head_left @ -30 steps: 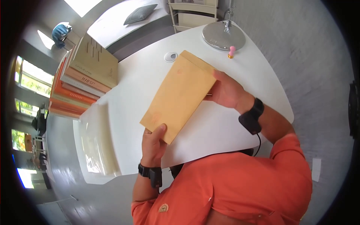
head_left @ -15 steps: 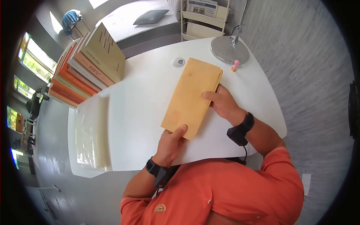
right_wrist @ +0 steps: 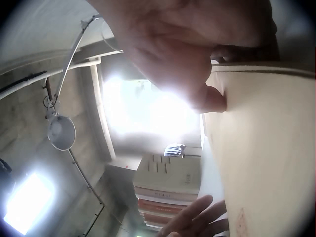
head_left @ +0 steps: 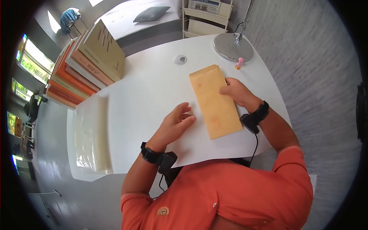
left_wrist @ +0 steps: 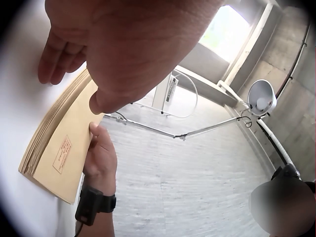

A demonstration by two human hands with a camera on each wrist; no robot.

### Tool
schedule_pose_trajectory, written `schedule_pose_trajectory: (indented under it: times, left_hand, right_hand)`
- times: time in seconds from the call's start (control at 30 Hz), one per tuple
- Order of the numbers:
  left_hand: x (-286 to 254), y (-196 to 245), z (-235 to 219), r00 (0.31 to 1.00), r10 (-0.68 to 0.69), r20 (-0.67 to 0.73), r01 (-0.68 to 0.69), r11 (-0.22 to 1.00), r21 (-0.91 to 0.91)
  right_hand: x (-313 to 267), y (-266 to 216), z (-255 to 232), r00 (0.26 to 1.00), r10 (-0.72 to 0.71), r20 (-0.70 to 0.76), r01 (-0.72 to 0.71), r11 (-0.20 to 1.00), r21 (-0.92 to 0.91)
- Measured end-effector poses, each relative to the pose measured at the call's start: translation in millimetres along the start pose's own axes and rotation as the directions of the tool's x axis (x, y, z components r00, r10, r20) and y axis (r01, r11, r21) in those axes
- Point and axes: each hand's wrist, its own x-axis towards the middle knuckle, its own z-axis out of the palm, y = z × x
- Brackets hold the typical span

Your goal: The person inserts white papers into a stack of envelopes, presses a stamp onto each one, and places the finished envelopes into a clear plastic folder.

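Observation:
A stack of tan paper envelopes (head_left: 216, 103) is over the right part of the white desk, a faint red stamp near its lower end. The right hand (head_left: 239, 93) grips its right edge, thumb on top. In the left wrist view the envelopes (left_wrist: 61, 153) show many layered edges, with the right hand (left_wrist: 101, 153) behind them. The left hand (head_left: 174, 126) is to the left of the stack, apart from it, fingers loosely bent and holding nothing. In the right wrist view the right thumb presses on the top envelope (right_wrist: 271, 148).
Upright books (head_left: 90, 61) stand at the desk's back left, beside a clear plastic sheet (head_left: 92, 134). A round lamp base (head_left: 233, 46) and a small pink-handled object (head_left: 240, 63) are at the back right. A round cable grommet (head_left: 180, 59) is set in the white desk (head_left: 134, 115).
The left hand has let go of the envelopes and moved left. The stack, held by the right hand, has turned so that its lower end points further right.

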Motion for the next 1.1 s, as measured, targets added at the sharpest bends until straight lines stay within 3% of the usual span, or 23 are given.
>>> schedule_pose_trajectory:
  times: [0.07, 0.1, 0.13, 0.2, 0.23, 0.27, 0.3, 0.4, 0.47, 0.53, 0.57, 0.63, 0.67, 0.77, 0.87, 0.93, 0.97, 1.0, 1.07, 1.1]
  left_hand:
    - [8, 5, 8, 1.000, -0.004, 0.007, 0.004, 1.000, 0.024]
    - [10, 2, 7, 0.999, 0.033, 0.013, -0.034, 0.998, 0.058]
    - [6, 0, 1, 0.998, 0.063, 0.002, -0.063, 0.993, 0.098]
    - [-18, 6, -32, 0.994, 0.052, -0.100, -0.028, 0.973, 0.229]
    - [-34, 4, -59, 0.966, 0.125, -0.225, -0.060, 0.959, 0.276]
    - [-51, 2, -88, 0.921, 0.202, -0.333, -0.086, 0.940, 0.331]
    - [-74, 0, -128, 0.851, 0.244, -0.465, -0.027, 0.905, 0.425]
    - [-169, 0, -249, 0.559, 0.398, -0.727, 0.237, 0.763, 0.601]
    - [-225, -22, -321, 0.435, 0.338, -0.835, 0.381, 0.771, 0.511]
    - [-261, -50, -365, 0.388, 0.201, -0.900, 0.521, 0.757, 0.394]
    - [-265, -55, -372, 0.378, 0.208, -0.902, 0.523, 0.756, 0.394]
    - [-271, -61, -384, 0.395, -0.175, -0.902, 0.681, 0.715, 0.159]
    - [-270, -68, -386, 0.383, -0.266, -0.885, 0.674, 0.735, 0.071]
    - [-259, -106, -404, 0.394, -0.304, -0.867, 0.594, 0.804, -0.011]
    - [-246, -101, -407, 0.440, -0.346, -0.829, 0.624, 0.781, 0.006]
    - [-234, -85, -381, 0.461, -0.260, -0.849, 0.544, 0.838, 0.039]
    - [-228, -84, -373, 0.458, -0.175, -0.872, 0.556, 0.822, 0.127]
    - [-225, -82, -372, 0.469, -0.179, -0.865, 0.552, 0.824, 0.130]
    - [-221, -80, -370, 0.552, -0.281, -0.785, 0.692, 0.679, 0.244]
    - [-219, -77, -361, 0.550, -0.297, -0.780, 0.682, 0.699, 0.215]
  right_hand:
    - [-7, 1, -1, 1.000, -0.019, 0.000, 0.019, 0.999, -0.047]
    - [-16, -8, 0, 0.994, -0.061, -0.090, 0.033, 0.958, -0.285]
    - [-20, -14, 4, 0.980, -0.131, -0.147, 0.040, 0.864, -0.502]
    - [-17, -1, -10, 0.968, -0.223, -0.111, 0.075, 0.687, -0.722]
    - [-25, 9, -14, 0.878, -0.459, -0.135, 0.129, 0.499, -0.857]
    - [-31, 12, -19, 0.867, -0.475, -0.153, 0.121, 0.497, -0.859]
    - [-44, -3, -17, 0.896, -0.421, -0.140, 0.146, 0.577, -0.804]
    - [-64, -2, -38, 0.940, -0.325, -0.106, 0.192, 0.760, -0.621]
    - [-70, 14, -51, 0.949, -0.276, -0.154, 0.139, 0.802, -0.581]
    - [-76, 21, -56, 0.949, -0.264, -0.174, 0.113, 0.798, -0.592]
    - [-75, 24, -56, 0.944, -0.249, -0.217, 0.070, 0.793, -0.606]
    - [-74, 29, -54, 0.943, -0.231, -0.238, 0.050, 0.809, -0.586]
    - [-75, 31, -55, 0.943, -0.203, -0.264, 0.018, 0.823, -0.568]
    - [-73, 38, -54, 0.939, -0.198, -0.282, 0.016, 0.843, -0.537]
    - [-71, 37, -49, 0.930, -0.184, -0.318, -0.010, 0.853, -0.522]
    - [-66, 33, -45, 0.932, -0.184, -0.312, -0.008, 0.850, -0.526]
    - [-63, 30, -43, 0.937, -0.181, -0.300, -0.006, 0.848, -0.530]
    - [-59, 26, -40, 0.934, -0.176, -0.311, -0.017, 0.846, -0.533]
    - [-53, 16, -29, 0.933, -0.208, -0.294, -0.009, 0.803, -0.596]
    - [-49, 11, -24, 0.931, -0.199, -0.306, -0.023, 0.804, -0.594]
